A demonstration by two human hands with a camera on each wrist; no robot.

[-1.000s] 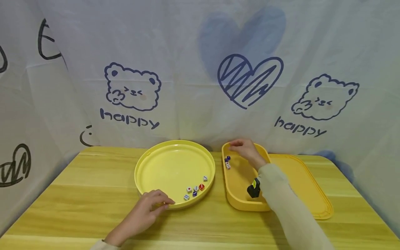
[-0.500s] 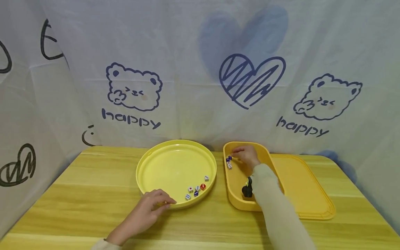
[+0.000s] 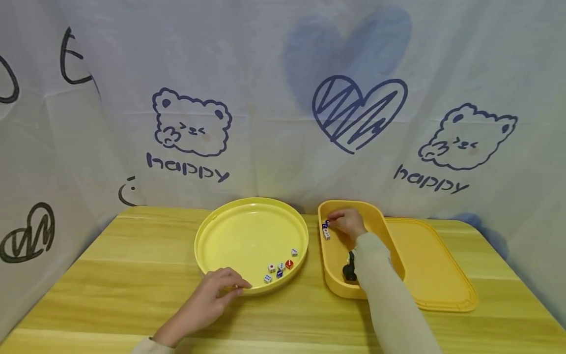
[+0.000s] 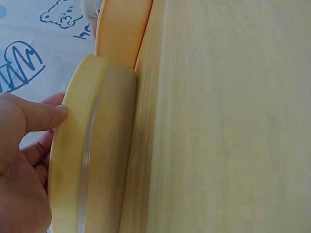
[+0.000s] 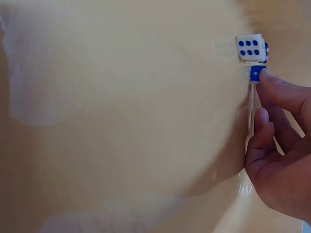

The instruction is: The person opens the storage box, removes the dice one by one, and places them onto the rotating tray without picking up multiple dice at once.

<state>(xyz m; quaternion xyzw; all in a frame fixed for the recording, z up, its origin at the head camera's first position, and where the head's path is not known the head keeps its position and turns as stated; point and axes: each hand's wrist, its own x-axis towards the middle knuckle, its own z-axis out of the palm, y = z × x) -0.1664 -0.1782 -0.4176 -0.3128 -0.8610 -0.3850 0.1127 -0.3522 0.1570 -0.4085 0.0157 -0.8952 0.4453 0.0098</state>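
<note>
My left hand [image 3: 212,295] grips the front rim of a round yellow tray [image 3: 243,236], thumb on its side and fingers behind, as the left wrist view shows for the hand [image 4: 22,145] and tray [image 4: 73,170]. Several dice, white, blue and a red one [image 3: 289,264], lie at the tray's front right. Inside the orange container [image 3: 349,292], my right hand [image 3: 352,225] is at the left wall. In the right wrist view, the right hand [image 5: 286,150] pinches a blue die [image 5: 255,73] beside a white die [image 5: 250,47]; another blue die is partly hidden behind the white one.
A flat orange lid [image 3: 435,265] lies right of the container, partly under or against it. A black device [image 3: 350,270] shows beside the right sleeve. Behind the wooden table [image 3: 132,255] hangs a white cloth [image 3: 274,147] with drawings.
My right hand has come from the container's back edge down to the blue dice by its left wall. My left hand keeps its grip on the tray. The head view has shifted slightly.
</note>
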